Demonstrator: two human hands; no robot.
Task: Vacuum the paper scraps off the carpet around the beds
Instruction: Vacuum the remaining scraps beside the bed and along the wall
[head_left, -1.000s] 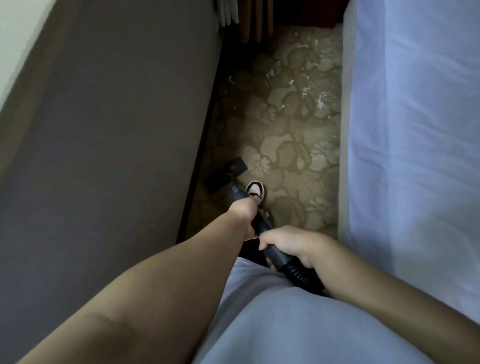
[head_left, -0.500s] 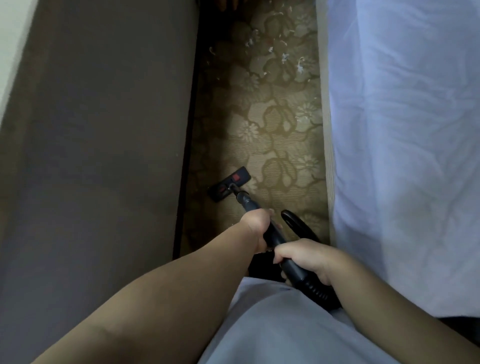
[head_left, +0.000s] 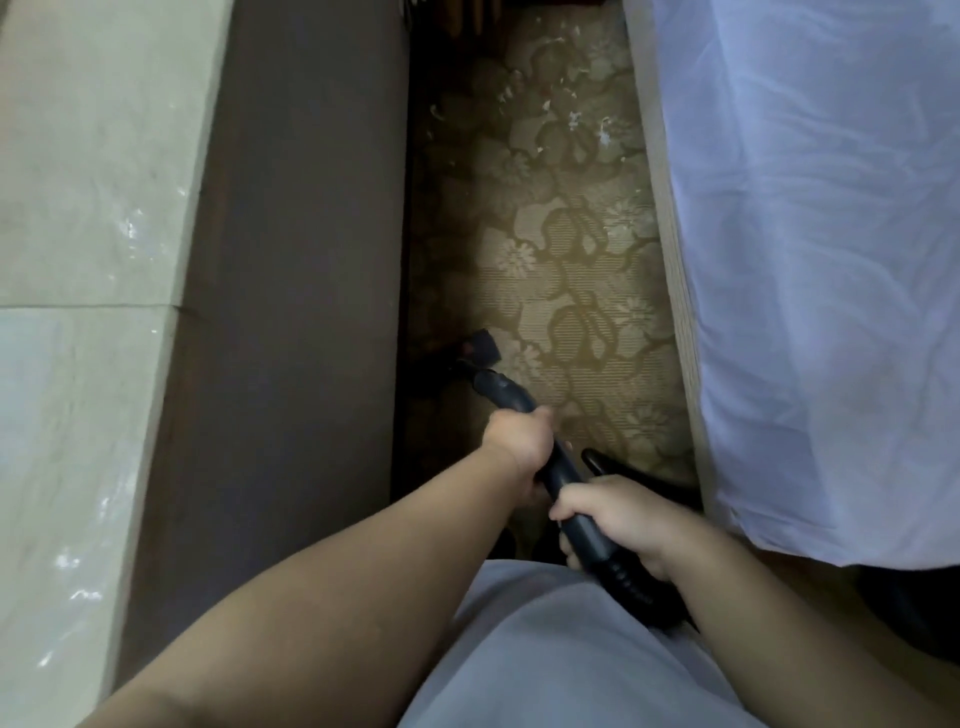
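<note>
Left of your hands (head_left: 519, 441) stands a dark brown panel (head_left: 291, 312), then pale glossy tiles (head_left: 88, 208). Right is a white-sheeted bed (head_left: 831, 260); beige floral carpet (head_left: 545, 270) lies ahead.

Scraps (head_left: 574, 122) lie on carpet (head_left: 561, 270) beyond the apparent nozzle (head_left: 480, 347).

One head-worn camera looks steeply down and forward from above along the carpet (head_left: 571, 270) strip, dark panel (head_left: 291, 260) left, bed (head_left: 805, 260) right.

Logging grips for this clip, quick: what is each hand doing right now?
Left hand: grips the vacuum wand, farther forward.
Right hand: grips the same wand, just above the ribbed hose.
</note>
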